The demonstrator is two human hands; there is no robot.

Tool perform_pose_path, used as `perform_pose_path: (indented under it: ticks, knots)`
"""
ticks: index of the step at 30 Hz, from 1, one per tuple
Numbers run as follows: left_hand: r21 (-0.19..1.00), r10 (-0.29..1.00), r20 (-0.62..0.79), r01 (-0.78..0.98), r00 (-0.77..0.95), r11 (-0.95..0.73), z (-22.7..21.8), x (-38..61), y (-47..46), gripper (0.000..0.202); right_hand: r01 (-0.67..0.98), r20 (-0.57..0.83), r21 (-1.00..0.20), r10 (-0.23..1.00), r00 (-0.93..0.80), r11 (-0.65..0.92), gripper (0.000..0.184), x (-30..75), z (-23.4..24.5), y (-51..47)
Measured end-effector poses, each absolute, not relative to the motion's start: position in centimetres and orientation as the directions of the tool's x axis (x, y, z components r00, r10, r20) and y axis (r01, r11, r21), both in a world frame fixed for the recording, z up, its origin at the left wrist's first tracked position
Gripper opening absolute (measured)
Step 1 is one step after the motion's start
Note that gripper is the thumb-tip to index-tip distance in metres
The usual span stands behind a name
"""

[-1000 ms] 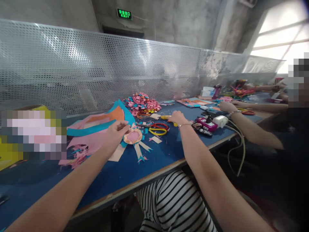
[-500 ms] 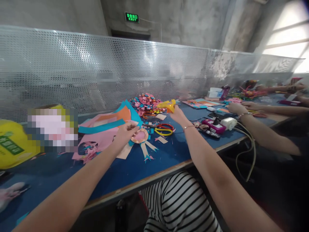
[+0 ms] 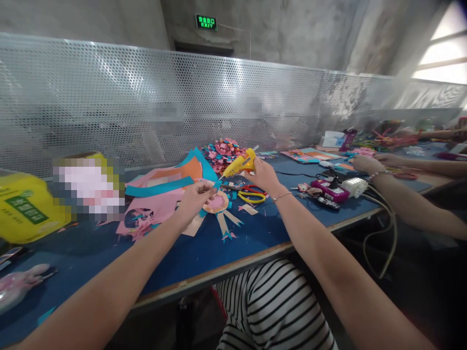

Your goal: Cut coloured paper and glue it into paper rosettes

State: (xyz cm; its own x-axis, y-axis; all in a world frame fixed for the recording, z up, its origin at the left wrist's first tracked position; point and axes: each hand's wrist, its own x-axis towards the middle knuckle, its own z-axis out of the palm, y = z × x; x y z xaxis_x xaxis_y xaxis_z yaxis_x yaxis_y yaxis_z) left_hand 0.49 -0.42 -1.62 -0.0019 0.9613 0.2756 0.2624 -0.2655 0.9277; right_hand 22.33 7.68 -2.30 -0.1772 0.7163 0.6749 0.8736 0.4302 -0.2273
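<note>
Clearly, your right hand (image 3: 265, 174), at the centre of the frame, is wrapped around the yellow glue gun (image 3: 239, 164), its fingers curled closed on the handle. The gun's nozzle tilts down toward the lower left, ending close to your left fingertips. Your left hand (image 3: 199, 197), just left of centre, has thumb and fingers drawn nearly together, pinching a small blue piece of paper (image 3: 217, 185).

Directly below that piece, the rosette (image 3: 216, 202) lies on the blue table (image 3: 204, 262) near the middle of the frame, its pink centre facing up and its two pale ribbon tails (image 3: 229, 224) spreading toward you. To its right lie scissors (image 3: 252, 197) with red and yellow handles. Behind your left hand, coloured sheets (image 3: 160, 188) overlap, and a heap of paper scraps (image 3: 225, 149) sits beyond the gun.

Toward the right of the frame you have a purple-and-white power strip (image 3: 330, 191), with a co-worker's hand (image 3: 367, 164) behind it; what that hand holds, you cannot tell. A yellow bag (image 3: 25, 214) lies at the left edge.
</note>
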Motion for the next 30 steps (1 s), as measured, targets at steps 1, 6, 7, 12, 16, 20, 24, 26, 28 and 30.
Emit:
perform_pose_path:
  ticks: [1, 6, 7, 12, 16, 20, 24, 26, 28, 30]
  knots:
    - [0.927, 0.961, 0.278, 0.262, -0.002, -0.268, -1.59, 0.5, -0.46, 0.034, 0.875, 0.672, -0.218, 0.717, -0.187, 0.432, 0.036, 22.36, -2.25, 7.65]
    - [0.923, 0.958, 0.288, 0.266, 0.003, -0.278, -1.59, 0.53, -0.46, 0.035, 0.875, 0.654, -0.202, 0.726, -0.213, 0.439, 0.034, 22.34, -2.03, 7.44]
    - [0.924, 0.959, 0.285, 0.264, 0.003, -0.275, -1.64, 0.52, -0.39, 0.036, 0.876, 0.654, -0.198, 0.725, -0.216, 0.44, 0.032, 22.33, -2.01, 7.44]
    - [0.927, 0.96, 0.282, 0.257, 0.002, -0.273, -1.96, 0.32, 0.04, 0.038, 0.882, 0.661, -0.173, 0.716, -0.225, 0.438, 0.026, 22.37, -1.99, 7.48]
    - [0.927, 0.959, 0.284, 0.259, -0.008, -0.273, -2.03, 0.21, 0.19, 0.039, 0.882, 0.669, -0.143, 0.701, -0.248, 0.448, 0.026, 22.49, -2.03, 7.49]
    - [0.924, 0.956, 0.293, 0.26, -0.017, -0.279, -1.92, 0.22, 0.09, 0.039, 0.885, 0.667, -0.117, 0.696, -0.265, 0.45, 0.025, 22.7, -2.08, 7.57]
    - [0.925, 0.954, 0.299, 0.253, -0.023, -0.284, -1.85, 0.29, -0.05, 0.039, 0.893, 0.644, -0.112, 0.716, -0.269, 0.436, 0.025, 22.8, -1.91, 7.47]
    - [0.926, 0.954, 0.299, 0.25, -0.024, -0.284, -1.86, 0.32, -0.09, 0.038, 0.894, 0.634, -0.111, 0.723, -0.273, 0.435, 0.026, 22.69, -1.75, 7.27]
    - [0.927, 0.954, 0.3, 0.247, -0.031, -0.283, -1.87, 0.35, -0.1, 0.037, 0.893, 0.621, -0.122, 0.735, -0.273, 0.434, 0.029, 22.49, -1.65, 7.06]
    - [0.923, 0.95, 0.308, 0.253, -0.04, -0.289, -1.89, 0.33, -0.06, 0.036, 0.897, 0.582, -0.177, 0.778, -0.235, 0.404, 0.035, 22.42, -1.77, 7.04]
